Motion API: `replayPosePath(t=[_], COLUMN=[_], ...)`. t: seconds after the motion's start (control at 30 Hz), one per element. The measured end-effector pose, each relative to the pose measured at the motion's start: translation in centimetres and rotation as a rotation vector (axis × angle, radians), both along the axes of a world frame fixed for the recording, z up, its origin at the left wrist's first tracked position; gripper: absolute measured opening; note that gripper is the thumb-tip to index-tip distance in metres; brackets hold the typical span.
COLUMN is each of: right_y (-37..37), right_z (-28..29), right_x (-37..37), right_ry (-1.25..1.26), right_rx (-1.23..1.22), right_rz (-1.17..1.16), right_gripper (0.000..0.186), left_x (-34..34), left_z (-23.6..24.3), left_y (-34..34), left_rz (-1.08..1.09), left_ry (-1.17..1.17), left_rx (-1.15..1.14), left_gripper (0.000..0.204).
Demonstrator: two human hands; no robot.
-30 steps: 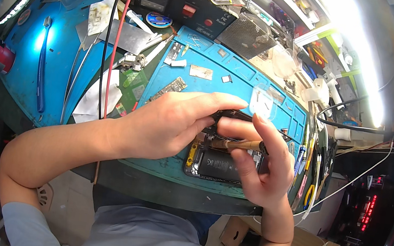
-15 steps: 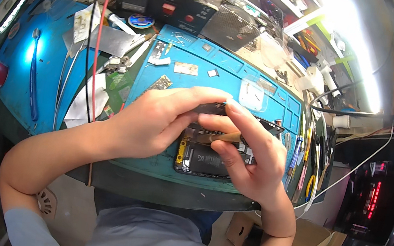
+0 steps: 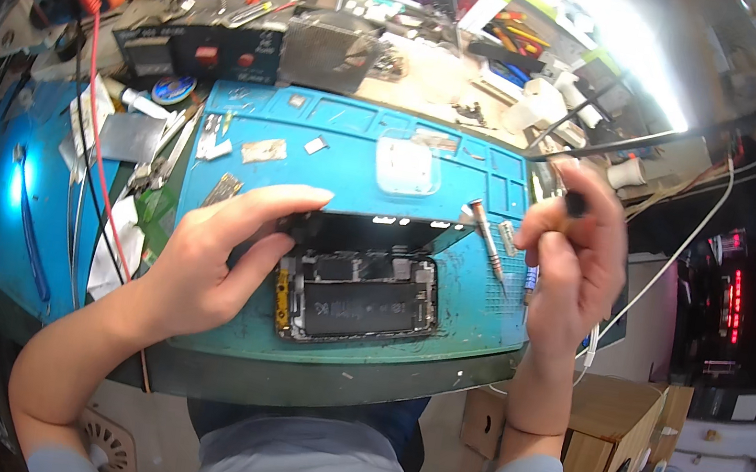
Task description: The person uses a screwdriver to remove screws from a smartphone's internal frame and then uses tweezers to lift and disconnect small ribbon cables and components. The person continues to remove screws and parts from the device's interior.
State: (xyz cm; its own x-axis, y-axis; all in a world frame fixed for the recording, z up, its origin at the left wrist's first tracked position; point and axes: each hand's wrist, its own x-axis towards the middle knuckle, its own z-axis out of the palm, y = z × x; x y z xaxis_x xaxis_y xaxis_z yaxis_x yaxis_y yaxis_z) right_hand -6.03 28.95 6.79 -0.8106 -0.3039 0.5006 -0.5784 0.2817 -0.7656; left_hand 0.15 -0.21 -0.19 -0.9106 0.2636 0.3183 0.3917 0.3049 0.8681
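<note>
Pale-printed black battery (image 3: 363,311); red lit characters (image 3: 736,308) far right

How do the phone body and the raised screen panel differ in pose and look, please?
The phone body lies flat on the blue-green mat, while the screen panel is tilted up behind it, held at its left end in the left grip. The phone body exposes a dark battery and a yellow strip; the screen panel is mostly plain and dark. Both are elongated and largely dark.
</note>
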Motion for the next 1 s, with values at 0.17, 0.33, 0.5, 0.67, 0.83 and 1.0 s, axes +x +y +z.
replayPosePath(t=[0.17,0.33,0.5,0.67,0.83,1.0], right_y=[3.0,4.5,3.9,0.7,-1.9,-2.9], right_z=[-1.4,-4.1,-3.6,-2.8,-2.2,-3.6], right_x=[-1.6,-1.8,-3.4,-5.4,-7.7,-9.4], right_ry=[-0.106,0.081,0.144,0.183,0.095,0.198], right_rx=[0.707,0.868,0.949,0.69,0.963,1.053], right_rz=[-0.172,-0.271,-0.325,-0.097,0.06,0.077], right_gripper=[0.031,0.03,0.027,0.019,0.016,0.019], left_x=[-0.2,-0.3,-0.2,-0.3,-0.3,-0.3], left_z=[-0.2,0.1,0.1,0.0,-0.1,0.2], left_y=[-0.2,0.1,0.0,-0.1,-0.1,0.0], left_rz=[-0.078,-0.106,-0.109,-0.108,-0.103,-0.117], left_ry=[0.115,0.11,0.109,0.112,0.116,0.092], left_rx=[-0.039,-0.035,-0.026,-0.029,-0.03,-0.038], left_gripper=[0.035,0.032,0.031,0.031,0.031,0.028])
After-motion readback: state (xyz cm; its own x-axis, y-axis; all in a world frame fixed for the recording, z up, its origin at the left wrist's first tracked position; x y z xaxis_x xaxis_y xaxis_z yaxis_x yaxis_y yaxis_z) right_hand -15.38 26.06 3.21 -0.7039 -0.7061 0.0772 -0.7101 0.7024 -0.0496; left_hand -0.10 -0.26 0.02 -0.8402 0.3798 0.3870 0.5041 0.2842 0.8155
